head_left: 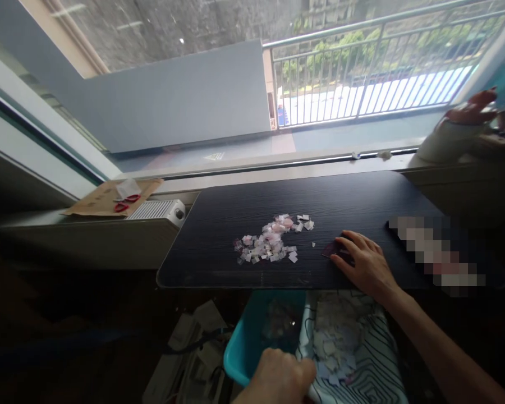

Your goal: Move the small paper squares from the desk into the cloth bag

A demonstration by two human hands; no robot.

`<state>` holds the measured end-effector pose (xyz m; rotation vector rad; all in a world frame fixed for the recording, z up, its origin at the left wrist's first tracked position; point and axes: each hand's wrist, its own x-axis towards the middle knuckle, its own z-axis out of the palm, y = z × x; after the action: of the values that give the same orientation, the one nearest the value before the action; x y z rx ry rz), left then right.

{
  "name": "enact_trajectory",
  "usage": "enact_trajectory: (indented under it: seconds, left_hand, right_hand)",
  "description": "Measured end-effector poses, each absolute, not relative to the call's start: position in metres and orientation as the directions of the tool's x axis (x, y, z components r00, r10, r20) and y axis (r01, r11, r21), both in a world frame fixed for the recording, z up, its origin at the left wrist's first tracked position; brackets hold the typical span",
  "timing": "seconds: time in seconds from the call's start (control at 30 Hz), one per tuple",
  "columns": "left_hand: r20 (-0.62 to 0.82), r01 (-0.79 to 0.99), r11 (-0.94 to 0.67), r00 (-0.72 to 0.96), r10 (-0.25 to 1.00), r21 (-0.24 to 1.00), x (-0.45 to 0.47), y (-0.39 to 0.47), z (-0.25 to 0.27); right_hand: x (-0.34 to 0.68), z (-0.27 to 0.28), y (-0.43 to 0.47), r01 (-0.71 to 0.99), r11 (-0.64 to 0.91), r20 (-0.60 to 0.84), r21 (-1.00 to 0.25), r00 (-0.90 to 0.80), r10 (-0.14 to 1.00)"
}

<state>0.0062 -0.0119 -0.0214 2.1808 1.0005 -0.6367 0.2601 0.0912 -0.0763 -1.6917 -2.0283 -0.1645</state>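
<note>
My right hand point(367, 264) rests over the dark tabletop with its fingers bent around a thin, purplish see-through piece point(330, 248), partly hidden under the fingers. Left of it on the table lies a loose pile of small pale and pinkish pieces point(270, 240), like cut bits of film or paper. My left hand point(280, 377) is low in the view, closed, above the front of a turquoise bin point(238, 350). Its fingers curl out of sight, so what they hold, if anything, is hidden.
A patterned bag-lined bin point(385, 342) full of pale scraps stands beside the turquoise one. On the table point(219, 207), a blurred-out object point(437, 255) lies at right. Red-handled scissors point(128, 202) lie on a brown envelope point(96, 201) by a white ridged device point(157, 211). A window borders the back.
</note>
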Motion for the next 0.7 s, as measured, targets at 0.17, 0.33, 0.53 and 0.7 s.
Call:
enact_trajectory:
  seconds: [0.17,0.33,0.53,0.7]
  left_hand:
    - [-0.667,0.897,-0.334,0.438,0.603,0.289,0.021,-0.018,-0.009]
    - [-0.635,0.951,-0.164,0.299,0.712,0.264,0.035,-0.036,-0.008]
    - [-0.676,0.975,-0.102,0.209,0.707,0.195,0.041,-0.045,-0.002]
    - [-0.719,0.966,-0.105,0.248,0.649,0.238,0.040,-0.032,0.004]
  right_hand:
    - [0.259,-0.079,0.092,0.924,0.243,0.486,-0.295,-0.073,0.871]
    - [0.260,-0.079,0.093,0.878,0.298,0.507,-0.375,-0.075,0.859]
    - [0.258,-0.074,0.089,0.836,0.346,0.500,-0.427,-0.101,0.860]
    - [0.258,-0.069,0.087,0.796,0.340,0.484,-0.501,-0.068,0.872]
